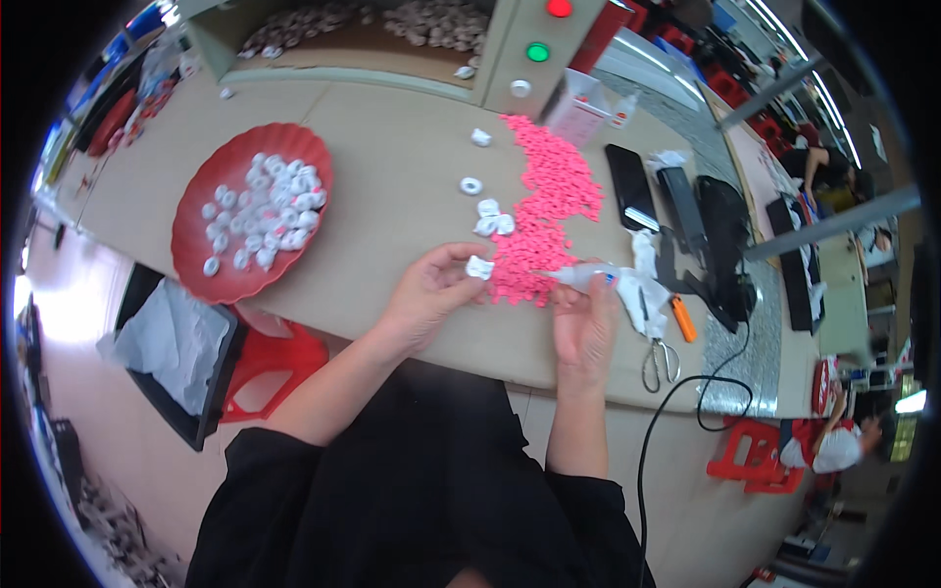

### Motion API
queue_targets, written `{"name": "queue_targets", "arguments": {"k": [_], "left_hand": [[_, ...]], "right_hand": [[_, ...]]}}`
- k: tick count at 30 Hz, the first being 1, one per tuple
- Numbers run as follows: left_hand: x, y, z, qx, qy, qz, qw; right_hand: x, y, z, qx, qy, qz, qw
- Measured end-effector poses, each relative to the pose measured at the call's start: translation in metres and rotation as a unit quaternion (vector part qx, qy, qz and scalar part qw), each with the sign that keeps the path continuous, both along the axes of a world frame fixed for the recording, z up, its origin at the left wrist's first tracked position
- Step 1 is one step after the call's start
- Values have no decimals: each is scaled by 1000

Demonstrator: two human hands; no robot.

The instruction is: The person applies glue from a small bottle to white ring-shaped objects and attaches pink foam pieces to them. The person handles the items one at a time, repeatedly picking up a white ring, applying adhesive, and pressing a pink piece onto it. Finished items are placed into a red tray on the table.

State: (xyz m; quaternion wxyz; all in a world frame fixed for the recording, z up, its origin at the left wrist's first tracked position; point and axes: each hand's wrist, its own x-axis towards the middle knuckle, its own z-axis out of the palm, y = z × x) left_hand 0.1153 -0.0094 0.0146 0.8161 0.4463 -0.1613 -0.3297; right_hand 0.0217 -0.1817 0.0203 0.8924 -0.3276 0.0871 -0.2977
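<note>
Wearing a black top (431,470), on the near side of both hands. Pinching a small white piece (479,268) in the left hand (428,297), thumb against fingers, by the left edge of a long spread of pink pieces (549,176). Gripping a pale squeeze bottle (591,277) in the right hand (585,318), aiming its tapered nozzle (545,273) left toward the white piece, well short of touching it. Holding both up over the near part of the counter (490,345).

Has scissors (654,367) near the right hand, to its right, with an orange tool (683,318) and crumpled tissue (642,299) close by. Has a red stool (279,363) well left of the left hand, below the counter's edge, beside a black tray (203,431) bearing a white sheet (172,338).

Beyond the left hand, has a cluster of three white lumps (495,220), then a white ring (470,185). Farther left, has a red scalloped bowl (230,284) full of small white rings (279,186). Beyond the right hand, has a black phone (623,171) lying flat, then a pale pink container (578,108). Farthest out, past both hands, faces a cabinet (343,86) with a green button (537,52).
</note>
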Motion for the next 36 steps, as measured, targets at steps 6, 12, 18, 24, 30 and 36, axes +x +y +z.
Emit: {"name": "queue_targets", "arguments": {"k": [6, 12, 18, 24, 30, 36], "left_hand": [[-1, 3, -2, 9, -40, -14, 999], [-1, 0, -3, 0, -53, 1, 999], [-1, 1, -3, 22, -56, 3, 998], [-6, 1, -2, 45, -65, 14, 997], [-8, -1, 1, 38, -66, 26, 997], [-8, -2, 0, 40, -65, 34, 996]], "right_hand": [[4, 16, 10, -163, -3, -53, 985], [12, 14, 27, -257, 1, -23, 966], [12, 20, 9, -317, 32, -81, 944], [11, 26, 10, -369, 18, -98, 924], [10, 28, 3, -468, 15, -120, 875], [7, 29, 2, -491, 16, -109, 864]]}}
